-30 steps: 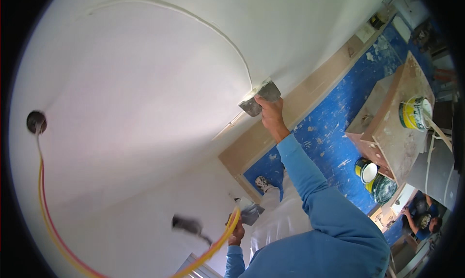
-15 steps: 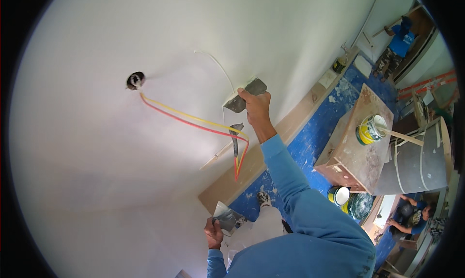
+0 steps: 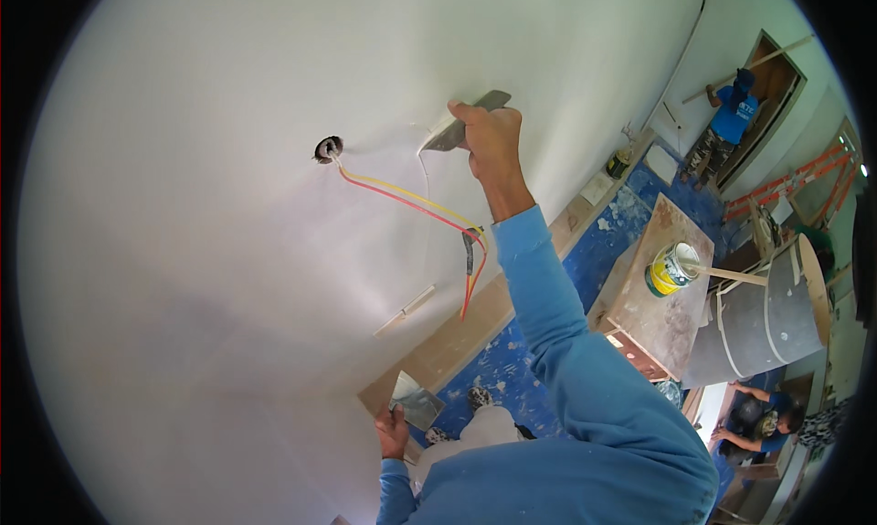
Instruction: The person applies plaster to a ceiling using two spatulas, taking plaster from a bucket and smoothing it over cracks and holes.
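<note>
The right hand (image 3: 496, 146) grips a blade (image 3: 449, 137) at the wall (image 3: 219, 260), right of dangling wires (image 3: 416, 201), while the left hand (image 3: 392, 434) holds a second blade (image 3: 420, 406) nearer the body, so a leftward sweep could snag the wires, or over-tilting gouge the wall.

We see a yellow-sided bucket (image 3: 668, 273) standing on a wooden box (image 3: 647, 328), a grey curved panel (image 3: 793, 315) beside it, an orange ladder (image 3: 787, 184), blue floor covering (image 3: 512, 365), and a co-worker (image 3: 734, 120) near a doorway (image 3: 775, 84).
</note>
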Available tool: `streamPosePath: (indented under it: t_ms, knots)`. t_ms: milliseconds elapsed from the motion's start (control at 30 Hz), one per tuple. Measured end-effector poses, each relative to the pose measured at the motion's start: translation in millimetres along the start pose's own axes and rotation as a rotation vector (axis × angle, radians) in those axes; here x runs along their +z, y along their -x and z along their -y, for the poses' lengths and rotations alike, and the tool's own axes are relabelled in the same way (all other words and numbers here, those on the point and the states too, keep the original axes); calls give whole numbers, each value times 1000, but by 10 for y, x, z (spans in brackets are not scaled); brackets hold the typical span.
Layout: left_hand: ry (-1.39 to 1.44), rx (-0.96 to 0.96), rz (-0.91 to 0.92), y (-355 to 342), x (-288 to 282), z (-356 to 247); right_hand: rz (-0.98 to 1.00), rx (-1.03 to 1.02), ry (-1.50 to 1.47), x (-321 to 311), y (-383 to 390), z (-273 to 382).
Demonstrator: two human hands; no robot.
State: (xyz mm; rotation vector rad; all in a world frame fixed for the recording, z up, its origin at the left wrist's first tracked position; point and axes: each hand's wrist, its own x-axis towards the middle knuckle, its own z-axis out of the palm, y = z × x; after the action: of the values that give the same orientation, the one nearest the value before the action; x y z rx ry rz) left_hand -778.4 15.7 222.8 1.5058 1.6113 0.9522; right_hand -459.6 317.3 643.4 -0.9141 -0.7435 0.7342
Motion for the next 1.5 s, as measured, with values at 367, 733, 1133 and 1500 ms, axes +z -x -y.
streamPosePath:
  t_ms: [367,733,1133,1500]
  knots:
    - [380,-276,72,-341,-183,-1162,225,-290,406,139,256,594]
    - [1209,-759,342,-690,559,-1088,374,218,477,-2403,1621,-1126]
    - [1152,-789,577,-1046,1587,-2021,695,28,493,-3054,1828,-645]
    - [1091,-444,571,-1258,2168,-2862,439,-84,1036,-3551,1599,-919]
